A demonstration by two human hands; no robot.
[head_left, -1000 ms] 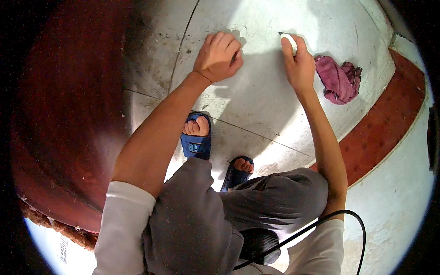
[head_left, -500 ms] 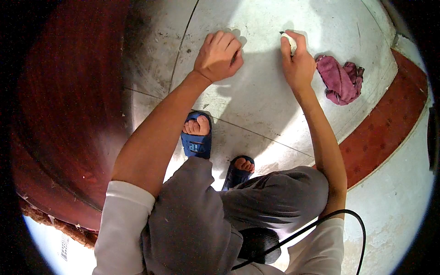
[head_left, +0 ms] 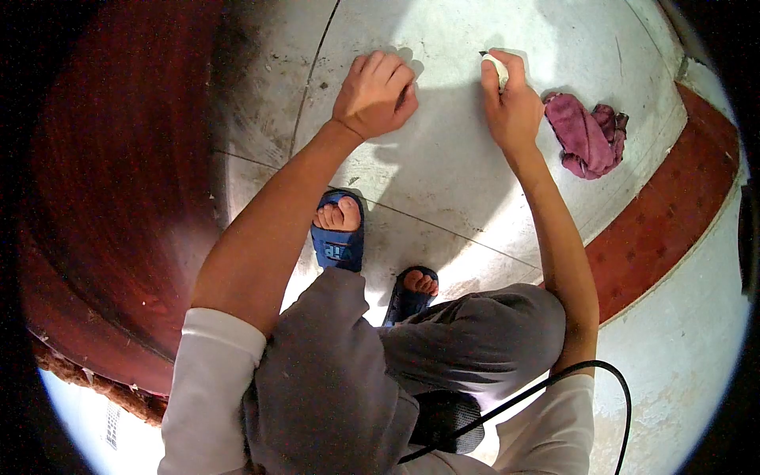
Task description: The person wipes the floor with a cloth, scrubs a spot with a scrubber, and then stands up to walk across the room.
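Observation:
My left hand (head_left: 376, 93) is closed, knuckles up, with its fingers curled under, low over or against the pale tiled floor (head_left: 443, 134). Whatever it may hold is hidden beneath it. To the right, my right hand (head_left: 513, 103) grips a small white object with a dark pointed tip (head_left: 499, 70) between thumb and fingers; its exact kind does not show. The dark tip points left, close to the floor. A crumpled purple-red cloth (head_left: 586, 136) lies on the floor just right of my right hand.
Dark red wooden furniture (head_left: 111, 190) fills the left side. A red-brown strip (head_left: 665, 222) runs along the wall base at right. My feet, in blue slippers (head_left: 338, 245), are below my hands. A black cable (head_left: 546, 384) loops past my right arm.
The white object's dark tip has shifted slightly left, along with my right hand. My left hand stays closed in nearly the same spot; the whole view has moved very little.

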